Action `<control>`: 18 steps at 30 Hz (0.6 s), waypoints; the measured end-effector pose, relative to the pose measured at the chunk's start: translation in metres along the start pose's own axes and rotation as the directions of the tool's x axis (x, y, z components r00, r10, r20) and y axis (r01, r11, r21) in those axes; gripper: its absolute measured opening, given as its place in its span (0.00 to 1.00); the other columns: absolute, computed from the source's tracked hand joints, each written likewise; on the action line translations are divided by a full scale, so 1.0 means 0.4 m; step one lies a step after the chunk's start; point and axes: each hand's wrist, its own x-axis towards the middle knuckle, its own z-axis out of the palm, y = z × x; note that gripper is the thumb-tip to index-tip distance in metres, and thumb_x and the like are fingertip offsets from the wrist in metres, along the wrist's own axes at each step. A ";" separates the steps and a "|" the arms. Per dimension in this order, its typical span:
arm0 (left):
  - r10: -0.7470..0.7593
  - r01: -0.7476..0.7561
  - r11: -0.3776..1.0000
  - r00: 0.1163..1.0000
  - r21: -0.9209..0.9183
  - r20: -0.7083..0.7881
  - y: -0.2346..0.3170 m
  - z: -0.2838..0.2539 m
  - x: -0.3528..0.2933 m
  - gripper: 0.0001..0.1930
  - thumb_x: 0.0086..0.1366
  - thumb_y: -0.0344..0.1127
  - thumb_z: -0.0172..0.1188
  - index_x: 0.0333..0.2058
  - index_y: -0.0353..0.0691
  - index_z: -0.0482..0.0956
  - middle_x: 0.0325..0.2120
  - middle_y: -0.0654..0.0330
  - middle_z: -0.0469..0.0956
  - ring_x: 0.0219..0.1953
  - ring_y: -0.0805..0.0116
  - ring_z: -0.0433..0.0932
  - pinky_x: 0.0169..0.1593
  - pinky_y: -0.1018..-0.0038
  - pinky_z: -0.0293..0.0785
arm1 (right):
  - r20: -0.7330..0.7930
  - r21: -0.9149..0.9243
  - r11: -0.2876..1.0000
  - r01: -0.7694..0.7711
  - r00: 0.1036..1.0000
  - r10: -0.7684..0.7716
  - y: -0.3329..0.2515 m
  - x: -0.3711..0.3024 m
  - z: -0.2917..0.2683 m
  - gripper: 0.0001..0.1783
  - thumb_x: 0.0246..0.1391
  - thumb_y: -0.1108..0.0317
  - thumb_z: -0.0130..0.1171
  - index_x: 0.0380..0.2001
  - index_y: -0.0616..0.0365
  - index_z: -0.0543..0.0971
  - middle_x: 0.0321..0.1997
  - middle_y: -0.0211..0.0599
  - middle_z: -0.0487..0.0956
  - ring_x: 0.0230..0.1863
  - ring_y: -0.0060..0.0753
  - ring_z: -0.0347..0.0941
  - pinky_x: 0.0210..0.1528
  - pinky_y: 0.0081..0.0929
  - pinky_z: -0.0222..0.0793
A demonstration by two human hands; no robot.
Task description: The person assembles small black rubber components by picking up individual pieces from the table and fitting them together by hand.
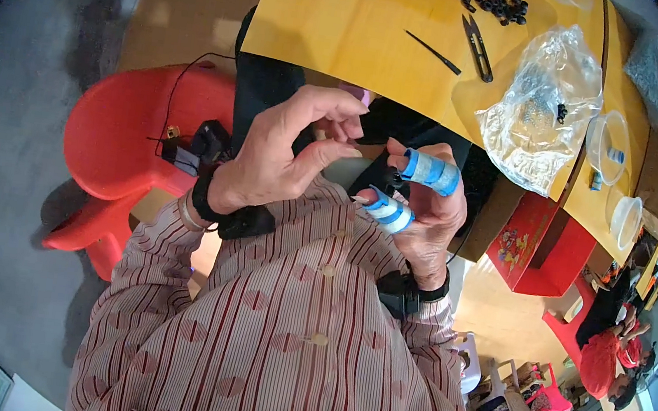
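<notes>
My left hand (291, 146) is raised before my lap at the table's near edge. Its thumb and forefinger curve apart, and nothing shows between them. Facing it, my right hand (437, 207) has blue and whitish tape (430, 172) wrapped round a finger and the thumb. Between those taped fingertips sits a small black part (394, 180), partly hidden and hard to make out against the dark cloth behind. Similar small black parts (504, 10) lie loose at the far side of the yellow table (345, 16).
Black thread snips (477, 50) and a thin pointed black tool (434, 52) lie on the table. To the right are a clear plastic bag (537, 108) of small metal pieces and a clear cup (605, 146). A red chair (148, 128) stands left; a red box (540, 246) is below right.
</notes>
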 end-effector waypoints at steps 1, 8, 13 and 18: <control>-0.062 0.065 0.995 0.997 -0.072 0.046 0.003 -0.002 -0.006 0.20 0.54 0.27 0.61 0.46 0.34 0.69 0.36 0.56 0.74 0.34 0.70 0.75 0.38 0.77 0.71 | -0.008 -0.023 0.998 0.062 0.998 -0.062 0.004 0.000 0.002 0.25 0.29 0.67 0.75 0.36 0.55 0.77 0.29 0.30 0.72 0.31 0.27 0.69 0.34 0.21 0.67; -0.112 0.188 0.958 0.940 -0.216 0.323 0.049 0.005 0.022 0.40 0.41 0.38 0.73 0.53 0.36 0.66 0.49 0.53 0.67 0.48 0.63 0.72 0.50 0.68 0.69 | 0.019 -0.082 0.983 0.165 0.986 -0.164 0.000 0.009 0.004 0.23 0.26 0.65 0.75 0.32 0.55 0.79 0.29 0.29 0.76 0.33 0.34 0.70 0.35 0.27 0.68; 0.039 -0.028 0.999 0.958 -0.044 0.284 0.032 0.033 0.006 0.35 0.39 0.46 0.73 0.44 0.32 0.73 0.46 0.49 0.72 0.48 0.57 0.72 0.50 0.69 0.67 | 0.006 -0.099 0.984 0.147 0.989 -0.147 0.004 0.006 0.006 0.23 0.25 0.64 0.75 0.31 0.55 0.79 0.28 0.31 0.75 0.32 0.34 0.69 0.42 0.32 0.71; -0.017 0.042 0.993 0.975 -0.111 0.221 0.036 0.053 -0.006 0.30 0.40 0.44 0.73 0.40 0.31 0.74 0.43 0.50 0.72 0.45 0.61 0.73 0.47 0.71 0.68 | -0.033 -0.014 0.993 0.120 0.992 -0.120 0.007 -0.002 0.010 0.22 0.24 0.64 0.75 0.30 0.55 0.80 0.26 0.31 0.73 0.31 0.33 0.69 0.49 0.38 0.71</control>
